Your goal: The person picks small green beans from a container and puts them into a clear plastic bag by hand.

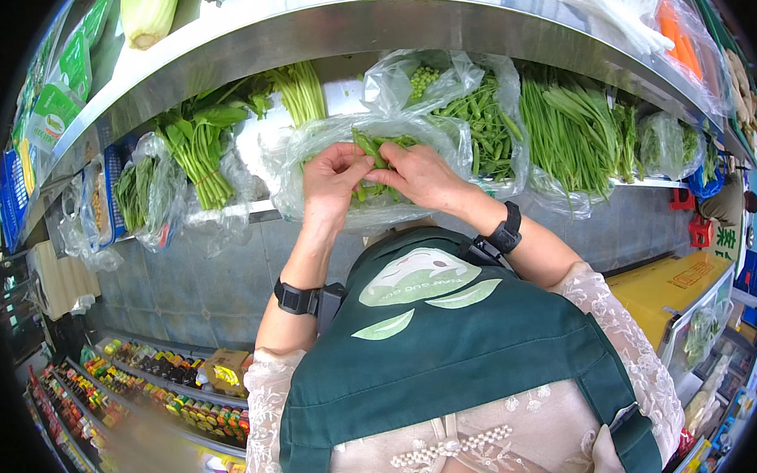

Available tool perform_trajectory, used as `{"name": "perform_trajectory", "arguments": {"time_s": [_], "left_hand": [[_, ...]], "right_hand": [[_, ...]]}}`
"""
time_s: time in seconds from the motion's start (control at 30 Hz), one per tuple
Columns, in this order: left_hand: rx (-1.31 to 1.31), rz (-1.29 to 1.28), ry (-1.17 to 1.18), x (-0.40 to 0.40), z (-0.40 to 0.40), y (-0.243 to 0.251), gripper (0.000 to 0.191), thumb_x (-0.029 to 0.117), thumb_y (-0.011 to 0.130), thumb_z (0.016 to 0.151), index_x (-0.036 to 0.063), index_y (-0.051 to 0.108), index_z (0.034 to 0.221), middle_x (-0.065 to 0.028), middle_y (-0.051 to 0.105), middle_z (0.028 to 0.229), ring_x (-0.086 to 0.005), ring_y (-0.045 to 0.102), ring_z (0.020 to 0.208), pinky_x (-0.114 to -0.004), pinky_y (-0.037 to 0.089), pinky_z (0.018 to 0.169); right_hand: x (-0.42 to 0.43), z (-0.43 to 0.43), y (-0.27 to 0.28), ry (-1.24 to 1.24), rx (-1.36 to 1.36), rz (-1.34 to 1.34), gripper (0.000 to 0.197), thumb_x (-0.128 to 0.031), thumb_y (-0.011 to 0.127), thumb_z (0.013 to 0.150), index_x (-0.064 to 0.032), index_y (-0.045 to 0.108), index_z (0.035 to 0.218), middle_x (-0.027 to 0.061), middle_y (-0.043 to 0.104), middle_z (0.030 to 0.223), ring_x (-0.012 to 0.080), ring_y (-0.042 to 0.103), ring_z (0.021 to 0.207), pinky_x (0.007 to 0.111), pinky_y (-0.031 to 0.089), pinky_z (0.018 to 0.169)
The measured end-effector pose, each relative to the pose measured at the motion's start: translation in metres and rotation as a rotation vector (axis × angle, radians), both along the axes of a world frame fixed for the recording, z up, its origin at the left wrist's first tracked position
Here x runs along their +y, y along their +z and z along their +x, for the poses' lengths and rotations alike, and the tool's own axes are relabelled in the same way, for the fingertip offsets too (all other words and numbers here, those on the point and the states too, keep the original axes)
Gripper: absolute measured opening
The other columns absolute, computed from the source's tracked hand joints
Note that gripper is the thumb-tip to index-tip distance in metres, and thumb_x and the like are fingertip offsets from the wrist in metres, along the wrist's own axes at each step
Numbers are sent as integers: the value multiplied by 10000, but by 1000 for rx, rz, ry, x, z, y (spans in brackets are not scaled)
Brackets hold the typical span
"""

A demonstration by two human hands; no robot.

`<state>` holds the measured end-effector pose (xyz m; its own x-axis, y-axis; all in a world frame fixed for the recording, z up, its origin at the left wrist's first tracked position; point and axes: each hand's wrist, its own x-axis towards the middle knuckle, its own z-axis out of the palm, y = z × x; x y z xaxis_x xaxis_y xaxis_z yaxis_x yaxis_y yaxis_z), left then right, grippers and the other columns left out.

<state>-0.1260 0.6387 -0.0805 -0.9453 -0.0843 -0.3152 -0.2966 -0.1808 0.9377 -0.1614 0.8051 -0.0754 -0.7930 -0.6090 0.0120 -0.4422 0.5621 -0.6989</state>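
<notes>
My left hand and my right hand meet over an open clear plastic bag on the lower shelf. Between them is a green pea pod, pinched by the fingers of both hands. More green pods and scraps lie in the bag beneath; my hands partly cover them. Just behind, a second plastic bag holds shelled green peas. To the right of my right hand, a further bag is filled with whole pea pods.
A metal-edged upper shelf overhangs the far side. Leafy greens stand to the left, and long green stalks to the right. Behind me are shelves of jars and a yellow box. Grey tile floor runs between.
</notes>
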Motion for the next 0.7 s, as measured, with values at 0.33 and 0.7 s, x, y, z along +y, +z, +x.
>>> {"name": "perform_trajectory", "arguments": {"time_s": [0.33, 0.7], "left_hand": [[89, -20, -8, 5, 0, 11, 74, -34, 563, 755, 0, 577, 820, -17, 561, 758, -77, 508, 671, -220, 422, 626], [-66, 79, -10, -4, -5, 20, 152, -34, 558, 783, 2, 599, 925, -14, 565, 677, -103, 545, 566, -215, 444, 506]], "right_hand": [[-1, 6, 14, 9, -68, 1, 399, -369, 548, 887, 28, 505, 901, 246, 577, 692, 434, 565, 681, 498, 418, 610], [2, -6, 5, 61, -728, -340, 386, -379, 446, 958, -8, 512, 874, 69, 509, 561, 197, 497, 469, 310, 382, 454]]}}
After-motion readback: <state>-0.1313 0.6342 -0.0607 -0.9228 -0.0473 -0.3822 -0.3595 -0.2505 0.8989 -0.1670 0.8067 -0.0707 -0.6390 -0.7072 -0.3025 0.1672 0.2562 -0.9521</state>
